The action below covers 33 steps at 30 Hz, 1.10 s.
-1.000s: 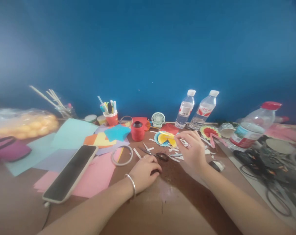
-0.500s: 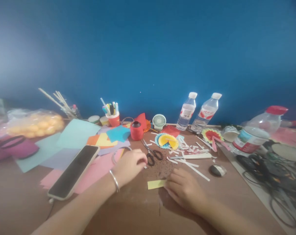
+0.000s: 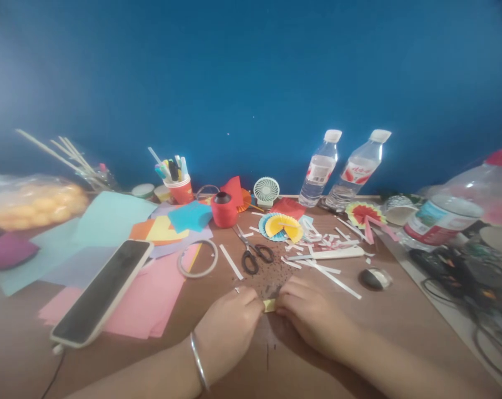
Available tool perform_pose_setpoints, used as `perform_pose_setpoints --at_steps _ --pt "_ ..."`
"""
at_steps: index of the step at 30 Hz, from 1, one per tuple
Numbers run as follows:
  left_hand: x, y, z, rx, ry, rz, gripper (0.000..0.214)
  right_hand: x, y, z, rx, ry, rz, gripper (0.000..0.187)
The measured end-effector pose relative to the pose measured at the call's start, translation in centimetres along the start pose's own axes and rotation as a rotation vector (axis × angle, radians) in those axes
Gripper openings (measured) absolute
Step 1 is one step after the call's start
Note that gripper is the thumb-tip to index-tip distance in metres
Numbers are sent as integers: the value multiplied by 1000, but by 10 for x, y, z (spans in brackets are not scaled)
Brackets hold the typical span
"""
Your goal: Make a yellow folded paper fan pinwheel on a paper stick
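A small yellow paper strip [image 3: 270, 305] lies on the brown table [image 3: 242, 366] between my two hands. My left hand [image 3: 230, 324], with a silver bangle at the wrist, is closed with its fingertips pinching the strip's left end. My right hand [image 3: 311, 313] is closed on the strip's right end. Only a sliver of the strip shows between the fingers. Black-handled scissors [image 3: 251, 255] lie just beyond the hands, beside white paper strips [image 3: 317, 260].
A phone [image 3: 103, 291] rests on pink paper [image 3: 151, 299] at the left, near a tape ring [image 3: 196, 259]. Beyond are a red spool [image 3: 224, 209], a yellow-blue paper fan [image 3: 281, 227], a pen cup [image 3: 178, 185], a mini fan [image 3: 266, 191], water bottles [image 3: 319, 169], and cables [image 3: 462, 271] at the right.
My right hand came back from the paper fan with a yellow strip and set it on the table. My left hand moved from near the tape ring onto the strip's left end.
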<state>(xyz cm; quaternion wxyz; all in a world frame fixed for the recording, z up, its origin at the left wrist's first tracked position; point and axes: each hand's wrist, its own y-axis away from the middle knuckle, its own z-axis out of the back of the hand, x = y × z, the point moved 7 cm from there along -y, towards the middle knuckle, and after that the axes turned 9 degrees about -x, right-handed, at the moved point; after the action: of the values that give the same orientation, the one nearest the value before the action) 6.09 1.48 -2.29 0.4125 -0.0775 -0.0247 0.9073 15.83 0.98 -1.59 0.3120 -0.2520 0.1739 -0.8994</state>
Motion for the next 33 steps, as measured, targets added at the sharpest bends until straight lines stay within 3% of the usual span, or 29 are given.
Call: perform_pose_setpoints --at_steps 12,22,29,33 --pt "5 4 -4 -39 62 17 15 -10 -3 0 3 -77 -120 13" --pt "-8 7 6 -90 -105 -70 15 -7 2 -5 5 -34 -13 14" --pt "-14 18 6 -158 -130 -55 25 -12 4 11 30 46 47 16" --pt "-11 20 1 -135 -123 -48 25 -21 6 17 55 36 -4 17"
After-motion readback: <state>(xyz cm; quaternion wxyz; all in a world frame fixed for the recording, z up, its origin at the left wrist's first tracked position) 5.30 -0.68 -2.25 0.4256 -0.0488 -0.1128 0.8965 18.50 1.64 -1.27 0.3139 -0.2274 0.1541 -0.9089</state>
